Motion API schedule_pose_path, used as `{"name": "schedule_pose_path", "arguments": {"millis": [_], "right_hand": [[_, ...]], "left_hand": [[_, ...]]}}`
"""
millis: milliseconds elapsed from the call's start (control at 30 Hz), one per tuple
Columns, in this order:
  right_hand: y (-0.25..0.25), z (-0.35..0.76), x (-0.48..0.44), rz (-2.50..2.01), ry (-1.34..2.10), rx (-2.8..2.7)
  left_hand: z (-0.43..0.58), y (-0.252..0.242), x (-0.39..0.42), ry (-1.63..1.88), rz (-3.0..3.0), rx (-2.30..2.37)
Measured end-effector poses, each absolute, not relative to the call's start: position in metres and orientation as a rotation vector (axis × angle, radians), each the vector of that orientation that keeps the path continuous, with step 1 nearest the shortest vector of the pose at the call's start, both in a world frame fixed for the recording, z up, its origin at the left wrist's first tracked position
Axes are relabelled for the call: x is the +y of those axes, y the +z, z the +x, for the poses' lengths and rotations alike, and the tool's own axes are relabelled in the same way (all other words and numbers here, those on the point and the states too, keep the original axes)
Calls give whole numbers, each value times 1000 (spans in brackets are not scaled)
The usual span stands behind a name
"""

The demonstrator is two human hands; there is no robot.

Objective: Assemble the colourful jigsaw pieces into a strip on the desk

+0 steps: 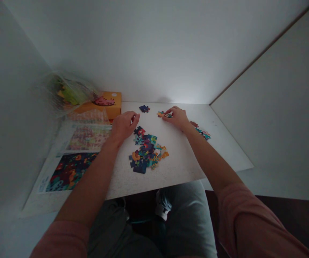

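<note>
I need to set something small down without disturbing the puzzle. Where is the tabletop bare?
Bare table lies between the puzzle cluster and right forearm, and between the pieces beyond that arm and the right side panel. It is crowded on the left, with printed sheets, a box and a plastic bag.

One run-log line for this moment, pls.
left hand: nearest central puzzle cluster, grip unclear | right hand: at back puzzle pieces, grip unclear | rest: orange box, dark printed picture at left

Left forearm (91, 182) extended forward; left hand (123, 125) slack, half-curled. Right forearm (210, 157) angled inward; right hand (176, 116) low, bent into pinch.
</note>
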State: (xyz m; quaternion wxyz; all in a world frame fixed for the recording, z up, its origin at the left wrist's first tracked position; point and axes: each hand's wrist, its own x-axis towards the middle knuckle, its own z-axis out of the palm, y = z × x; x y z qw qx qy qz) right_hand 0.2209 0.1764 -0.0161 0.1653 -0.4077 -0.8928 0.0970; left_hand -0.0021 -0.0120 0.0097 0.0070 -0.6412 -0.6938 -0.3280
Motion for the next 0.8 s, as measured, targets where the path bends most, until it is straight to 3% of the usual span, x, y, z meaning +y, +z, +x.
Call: {"name": "schedule_pose_path", "arguments": {"millis": [433, 800], "right_hand": [[-3, 224, 174, -1071, 404, -2505], [29, 364, 155, -1235, 286, -2368]], "left_hand": [[-3, 6, -10, -1062, -1956, -2188], [-1, 7, -10, -1059, -1980, -2153]]}}
